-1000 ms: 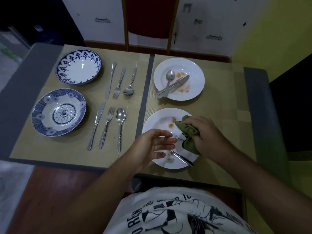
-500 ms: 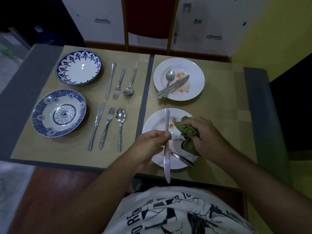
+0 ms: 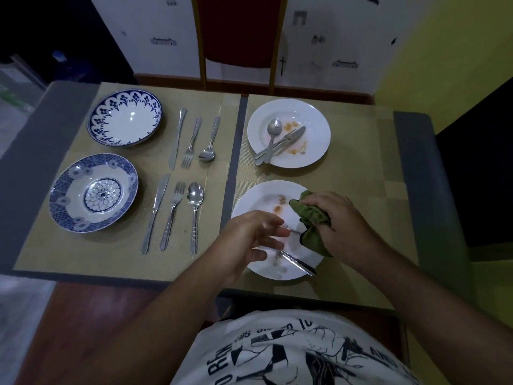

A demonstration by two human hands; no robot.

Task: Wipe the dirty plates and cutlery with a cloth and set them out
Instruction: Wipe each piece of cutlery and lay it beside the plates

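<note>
Half a second back the left hand [image 3: 251,240] held a knife upright over the near plate; now that knife is gone from the air and the hand sits low over the plate, fingers loosely curled around a thin metal piece whose tip shows toward the cloth.

Across the bench [image 3: 416,173], two mats split the work. On the left mat [image 3: 83,257], at nine to eleven o'clock, two blue patterned bowls [image 3: 94,193] and two rows of knife, fork and spoon [image 3: 173,215] lie parallel and spaced, seemingly the wiped, laid-out side. At one o'clock the far white plate [image 3: 313,118] carries smears and crossed cutlery, likely waiting its turn.

At centre, the near white plate [image 3: 249,195] shows brown spots. On it a utensil [image 3: 298,264] lies slanted toward five o'clock, kept there probably so crumbs stay on the plate.

Bunched in the right hand [image 3: 341,220], whose grip is pressed closed around it, the green cloth [image 3: 312,218] rests on the plate's three o'clock rim, positioned to receive the piece the left hand offers.
</note>
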